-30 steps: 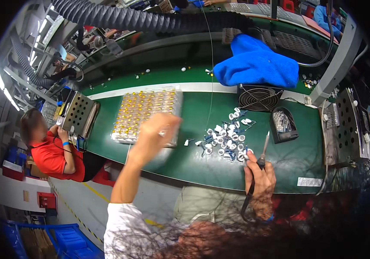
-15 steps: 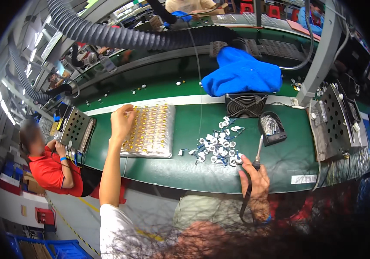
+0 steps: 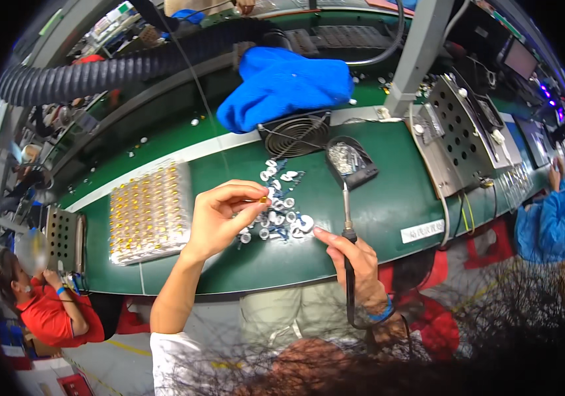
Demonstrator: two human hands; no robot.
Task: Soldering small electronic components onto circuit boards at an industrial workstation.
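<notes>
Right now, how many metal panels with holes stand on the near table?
2: left panel, beside the person in red; right panel, right of the black bin. Others may be hidden.

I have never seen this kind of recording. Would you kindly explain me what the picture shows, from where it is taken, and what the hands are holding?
There is no machine here: these are a person's bare hands. The wide camera sits on the person's head and looks down, so straight edges look bent.

The left hand pinches a small gold-coloured piece. The right hand holds a pen-shaped tool with a metal tip and a cable; it looks like a soldering iron.

On the green bench, at left, a clear tray carries rows of similar gold-coloured pieces. Loose white parts with dark blue bits lie in the middle. Behind them stand a round-grilled fan and a black bin of small metal pieces.
</notes>
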